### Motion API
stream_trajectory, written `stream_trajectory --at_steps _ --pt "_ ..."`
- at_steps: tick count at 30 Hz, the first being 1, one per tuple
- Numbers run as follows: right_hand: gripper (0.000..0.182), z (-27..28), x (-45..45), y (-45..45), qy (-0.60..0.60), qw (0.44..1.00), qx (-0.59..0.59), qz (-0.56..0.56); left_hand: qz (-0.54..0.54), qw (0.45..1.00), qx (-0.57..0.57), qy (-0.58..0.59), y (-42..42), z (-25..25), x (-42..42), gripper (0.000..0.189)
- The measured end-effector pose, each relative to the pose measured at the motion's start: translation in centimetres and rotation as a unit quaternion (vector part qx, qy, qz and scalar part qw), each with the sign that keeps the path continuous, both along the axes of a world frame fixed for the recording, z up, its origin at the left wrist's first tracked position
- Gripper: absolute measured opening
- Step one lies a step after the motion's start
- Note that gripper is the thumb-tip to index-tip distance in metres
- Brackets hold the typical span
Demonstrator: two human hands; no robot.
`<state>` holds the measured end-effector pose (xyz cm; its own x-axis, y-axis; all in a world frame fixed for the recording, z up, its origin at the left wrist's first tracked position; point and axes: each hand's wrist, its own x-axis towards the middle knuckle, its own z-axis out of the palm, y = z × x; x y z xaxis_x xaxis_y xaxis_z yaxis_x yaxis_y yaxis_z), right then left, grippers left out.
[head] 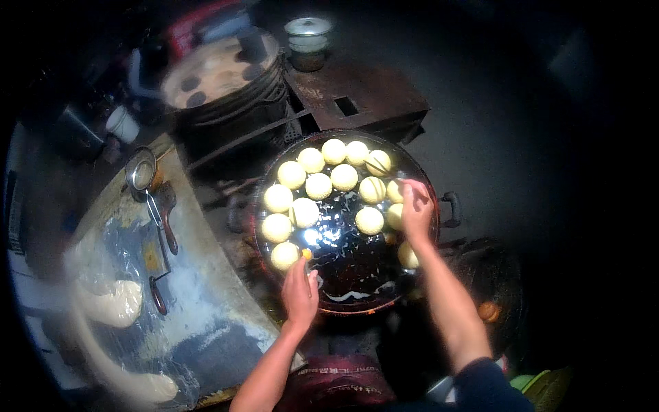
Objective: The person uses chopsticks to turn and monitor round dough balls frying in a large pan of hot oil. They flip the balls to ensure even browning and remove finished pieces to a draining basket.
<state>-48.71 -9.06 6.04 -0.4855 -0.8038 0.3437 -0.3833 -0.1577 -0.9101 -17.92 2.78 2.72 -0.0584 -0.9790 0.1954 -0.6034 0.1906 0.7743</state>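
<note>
Pale yellow dough balls lie in an arc along the far and side parts of a large round black pan with dark, shiny liquid in it. My left hand is over the pan's near left rim, its fingertips beside the lowest ball on the left and a small orange piece. Whether it grips something thin cannot be told. My right hand is at the pan's right side, fingers bent over partly hidden balls; what lies between its fingertips is unclear. Dark strips show across a few balls near it.
On the left, a worktop bears a wire strainer, wooden-handled tools and white dough under clear plastic. Behind the pan are a rusty metal box, a round drum and a lidded pot. Loop handles stick out from the pan.
</note>
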Motion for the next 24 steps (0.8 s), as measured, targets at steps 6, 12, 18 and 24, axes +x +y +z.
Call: stream_trajectory --at_steps 6,12,18,24 --pt "0.020 -1.4 1.6 -4.6 0.021 0.999 0.010 -0.050 -0.072 0.997 0.029 -0.015 1.3 -2.0 -0.6 0.040" --pt "0.021 -3.0 2.7 -7.3 -0.040 0.998 0.030 -0.050 -0.102 0.992 0.075 0.006 2.0 -3.0 -1.5 0.040" --pt "0.021 -2.0 6.2 -5.7 -0.010 0.998 -0.026 0.053 -0.111 0.989 0.079 0.060 3.4 -1.3 -0.5 0.039" --pt "0.018 -1.1 9.5 -5.8 -0.047 0.991 0.044 0.114 -0.081 0.989 0.063 0.110 3.6 1.7 1.3 0.039"
